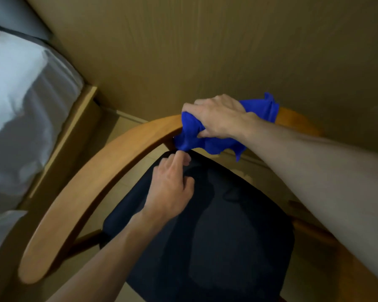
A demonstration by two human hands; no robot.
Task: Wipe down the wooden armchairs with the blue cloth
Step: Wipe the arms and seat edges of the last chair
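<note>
My right hand (216, 115) is on top of the crumpled bright blue cloth (196, 136), fingers curled over it and thumb tucked into the folds, pressing it onto the curved wooden back rail of the armchair (109, 162). The cloth sits at the far middle of that rail, draped over both sides, with a loose corner hanging down on the right and another bunch sticking up behind my wrist. My left hand (172, 188) is just below, over the dark fabric seat cushion (216, 236), its fingertips (180, 154) up at the bottom edge of the cloth; I can't tell whether they're pinching the fabric or only touching it. The rail sweeps from the far middle round to the near left, bare and light brown. On the far left there's a bed with white sheets (20, 94), and a tan wall panel (205, 51) stands right behind the chair.
</note>
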